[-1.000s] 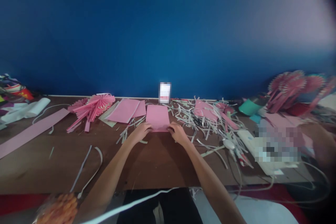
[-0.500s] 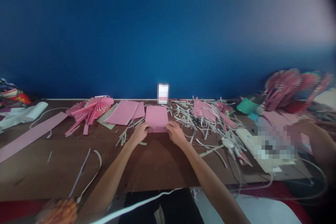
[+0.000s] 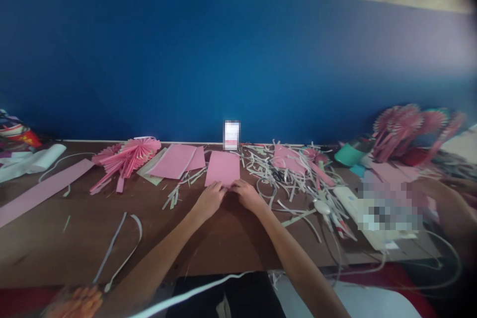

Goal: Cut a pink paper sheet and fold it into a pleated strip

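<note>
A pink paper sheet point(image 3: 222, 168) lies flat on the brown table point(image 3: 208, 228), straight ahead of me. My left hand point(image 3: 211, 198) and my right hand point(image 3: 246, 194) meet at its near edge, fingers curled and pinching the paper's edge between them. Both hands press the fold close together near the middle of that edge.
Pink folded fans point(image 3: 124, 155) and more pink sheets point(image 3: 175, 160) lie to the left, a long pink strip point(image 3: 40, 190) farther left. A heap of white paper strips point(image 3: 294, 171) and a glue gun point(image 3: 367, 211) lie right. Another person's arm point(image 3: 452, 203) reaches in at far right.
My hands have slid inward along the near edge of the pink sheet, from its two corners to almost touching at the middle.
</note>
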A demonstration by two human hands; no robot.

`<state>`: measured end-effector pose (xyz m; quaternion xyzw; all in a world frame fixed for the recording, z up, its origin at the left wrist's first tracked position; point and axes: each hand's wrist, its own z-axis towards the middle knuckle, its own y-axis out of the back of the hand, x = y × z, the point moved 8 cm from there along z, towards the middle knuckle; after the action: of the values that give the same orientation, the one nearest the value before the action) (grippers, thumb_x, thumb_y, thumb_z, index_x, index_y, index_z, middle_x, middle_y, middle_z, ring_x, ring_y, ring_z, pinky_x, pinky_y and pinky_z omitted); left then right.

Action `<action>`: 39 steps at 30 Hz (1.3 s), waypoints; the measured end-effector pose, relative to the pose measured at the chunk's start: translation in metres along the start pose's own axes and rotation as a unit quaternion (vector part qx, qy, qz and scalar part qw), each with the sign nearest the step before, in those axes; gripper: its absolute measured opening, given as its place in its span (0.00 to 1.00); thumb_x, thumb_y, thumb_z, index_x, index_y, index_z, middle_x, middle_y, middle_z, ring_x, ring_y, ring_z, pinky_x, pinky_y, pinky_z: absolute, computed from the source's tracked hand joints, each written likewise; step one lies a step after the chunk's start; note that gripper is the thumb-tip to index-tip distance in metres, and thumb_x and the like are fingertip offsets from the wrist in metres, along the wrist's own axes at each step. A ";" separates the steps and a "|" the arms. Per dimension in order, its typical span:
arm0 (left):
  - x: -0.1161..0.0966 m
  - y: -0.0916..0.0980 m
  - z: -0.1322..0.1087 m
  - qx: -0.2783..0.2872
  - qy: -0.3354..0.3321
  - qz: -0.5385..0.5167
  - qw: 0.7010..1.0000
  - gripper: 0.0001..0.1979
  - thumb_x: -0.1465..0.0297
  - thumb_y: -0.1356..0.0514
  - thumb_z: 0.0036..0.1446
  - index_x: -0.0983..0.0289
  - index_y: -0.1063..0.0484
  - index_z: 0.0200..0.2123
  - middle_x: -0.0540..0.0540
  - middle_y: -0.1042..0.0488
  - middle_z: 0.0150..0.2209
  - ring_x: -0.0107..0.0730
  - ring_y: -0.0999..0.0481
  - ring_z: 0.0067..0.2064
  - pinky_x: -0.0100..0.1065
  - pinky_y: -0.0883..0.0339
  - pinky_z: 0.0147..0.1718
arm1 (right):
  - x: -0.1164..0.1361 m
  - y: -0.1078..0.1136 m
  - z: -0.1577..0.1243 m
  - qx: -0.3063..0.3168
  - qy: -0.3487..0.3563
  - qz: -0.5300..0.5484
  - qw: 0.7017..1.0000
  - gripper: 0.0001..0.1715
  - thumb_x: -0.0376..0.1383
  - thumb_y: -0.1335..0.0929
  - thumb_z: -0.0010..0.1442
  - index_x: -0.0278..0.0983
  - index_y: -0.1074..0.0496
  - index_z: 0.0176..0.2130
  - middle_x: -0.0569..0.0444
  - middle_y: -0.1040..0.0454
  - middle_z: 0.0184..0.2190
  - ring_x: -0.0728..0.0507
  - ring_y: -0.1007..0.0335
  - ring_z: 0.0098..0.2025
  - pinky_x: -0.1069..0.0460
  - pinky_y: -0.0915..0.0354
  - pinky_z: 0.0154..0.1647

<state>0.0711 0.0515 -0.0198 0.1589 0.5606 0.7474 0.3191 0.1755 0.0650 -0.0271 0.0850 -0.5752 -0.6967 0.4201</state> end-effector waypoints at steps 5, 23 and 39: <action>0.011 -0.001 0.001 0.003 0.021 -0.031 0.999 0.13 0.71 0.51 0.63 0.64 0.27 0.39 0.59 0.32 0.37 0.38 0.35 0.44 0.40 0.39 0.46 | -0.001 0.005 0.000 -0.008 -0.019 0.036 0.999 0.27 0.18 0.40 0.48 0.39 0.25 0.41 0.51 0.28 0.39 0.45 0.35 0.45 0.51 0.39 0.49; 0.033 -0.008 0.010 0.001 0.059 -0.065 0.996 0.09 0.68 0.46 0.61 0.64 0.29 0.41 0.57 0.30 0.41 0.37 0.33 0.45 0.37 0.40 0.46 | -0.009 0.002 0.008 -0.084 -0.107 0.005 0.991 0.03 0.34 0.33 0.58 0.36 0.30 0.32 0.51 0.31 0.34 0.44 0.38 0.39 0.51 0.42 0.43; 0.062 -0.018 0.016 0.029 0.037 -0.059 0.997 0.09 0.67 0.49 0.63 0.65 0.32 0.37 0.57 0.29 0.37 0.37 0.31 0.42 0.36 0.41 0.46 | -0.035 -0.001 0.009 -0.102 -0.161 0.053 0.980 0.06 0.27 0.30 0.50 0.35 0.32 0.25 0.54 0.33 0.28 0.47 0.39 0.32 0.53 0.42 0.36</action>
<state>0.0397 0.1068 -0.0395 0.1067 0.6022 0.7158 0.3370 0.1914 0.0954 -0.0380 -0.1022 -0.5646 -0.7334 0.3646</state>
